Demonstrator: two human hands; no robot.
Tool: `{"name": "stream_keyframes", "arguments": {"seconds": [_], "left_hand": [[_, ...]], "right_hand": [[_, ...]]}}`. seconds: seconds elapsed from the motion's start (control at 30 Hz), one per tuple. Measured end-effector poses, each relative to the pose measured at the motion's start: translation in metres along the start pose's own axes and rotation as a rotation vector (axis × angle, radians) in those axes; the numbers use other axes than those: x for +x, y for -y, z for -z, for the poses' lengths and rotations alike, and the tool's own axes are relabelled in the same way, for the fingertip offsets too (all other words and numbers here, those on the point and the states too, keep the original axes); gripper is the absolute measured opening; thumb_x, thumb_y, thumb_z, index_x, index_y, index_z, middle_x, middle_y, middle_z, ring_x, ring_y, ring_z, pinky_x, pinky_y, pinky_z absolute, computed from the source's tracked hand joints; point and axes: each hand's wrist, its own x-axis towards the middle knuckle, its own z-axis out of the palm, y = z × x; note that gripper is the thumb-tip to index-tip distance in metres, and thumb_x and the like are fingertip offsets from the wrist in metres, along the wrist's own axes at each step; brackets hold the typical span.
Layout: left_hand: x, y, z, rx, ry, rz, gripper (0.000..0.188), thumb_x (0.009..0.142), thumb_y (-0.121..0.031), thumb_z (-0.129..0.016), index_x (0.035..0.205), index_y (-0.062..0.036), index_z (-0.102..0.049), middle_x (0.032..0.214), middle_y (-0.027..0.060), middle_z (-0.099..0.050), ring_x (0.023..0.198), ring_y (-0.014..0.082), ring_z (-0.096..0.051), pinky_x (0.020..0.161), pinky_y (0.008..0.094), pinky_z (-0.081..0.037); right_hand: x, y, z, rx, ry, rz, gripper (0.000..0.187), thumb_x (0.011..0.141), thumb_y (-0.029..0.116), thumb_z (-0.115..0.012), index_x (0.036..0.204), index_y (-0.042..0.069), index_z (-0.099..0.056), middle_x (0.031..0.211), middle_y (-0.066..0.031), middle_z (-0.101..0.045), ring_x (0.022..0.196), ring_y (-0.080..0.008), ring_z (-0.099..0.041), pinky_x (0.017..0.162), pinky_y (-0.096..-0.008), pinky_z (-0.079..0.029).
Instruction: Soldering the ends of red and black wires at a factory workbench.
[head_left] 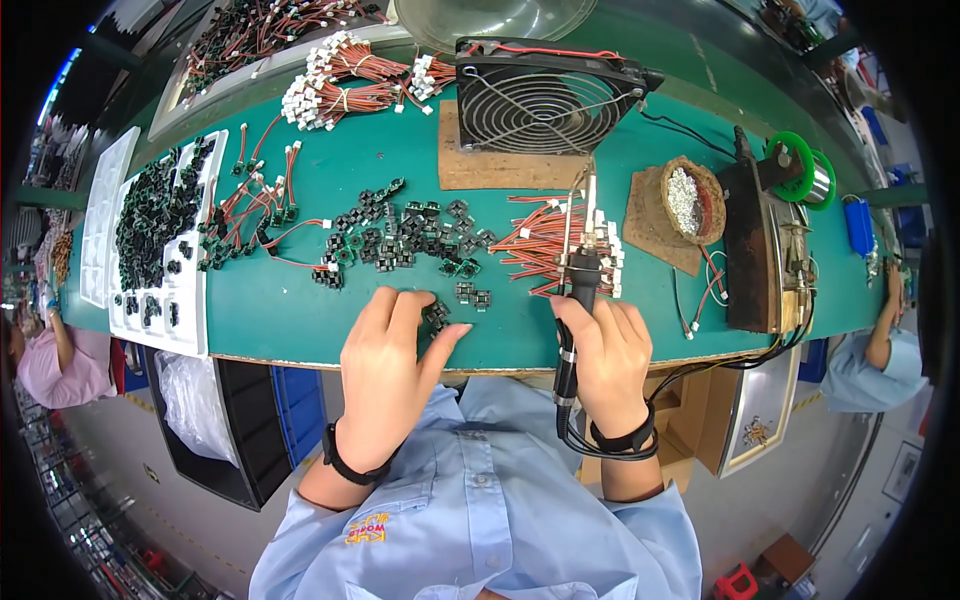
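Observation:
My left hand point(385, 345) is at the table's near edge, its fingers curled about a small black-and-green circuit board point(436, 316), the thumb stretched out beside it. Whether that board is lifted cannot be seen. Two similar small boards point(473, 295) lie just beyond, and a loose pile of them point(395, 235) spreads farther off. In my right hand point(610, 350) is a soldering iron point(583, 268), gripped by its black handle with the metal end pointing away from me. Beneath the iron's front part lies a bunch of red-and-black wires point(535, 245) with white connectors.
A black fan point(540, 105) with a wire grille stands at the back. White trays point(200, 300) of boards lie left, near bundled wires point(345, 85). At right are a bowl of white pellets point(683, 200), a box-shaped unit point(750, 250) and a green solder spool point(790, 165).

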Motion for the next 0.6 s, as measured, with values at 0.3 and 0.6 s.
{"name": "stream_keyframes", "arguments": {"seconds": [0.3,0.6], "left_hand": [[-0.001,0.0,-0.002,-0.021,0.055,-0.035,0.03,0.069,-0.005,-0.07,0.093,0.0021,-0.053,0.079,0.0113,-0.054,0.064,0.0228,-0.054,0.056,0.031,-0.044],[0.0,-0.008,0.007,-0.509,0.22,0.026,0.024,0.081,0.002,-0.057,0.105,0.0021,-0.054,0.091,0.0109,-0.057,0.075,0.017,-0.058,0.065,0.0272,-0.046]], "right_hand": [[-0.002,-0.001,0.005,0.088,0.026,-0.015,0.036,0.065,-0.003,-0.064,0.099,0.005,-0.055,0.075,-0.0076,-0.056,0.062,-0.0215,-0.054,0.057,-0.0315,-0.043],[-0.016,0.031,0.005,0.848,-0.184,-0.388,0.039,0.079,-0.013,-0.057,0.11,0.003,-0.039,0.083,-0.013,-0.06,0.084,-0.0186,-0.062,0.074,-0.0298,-0.052]]}}
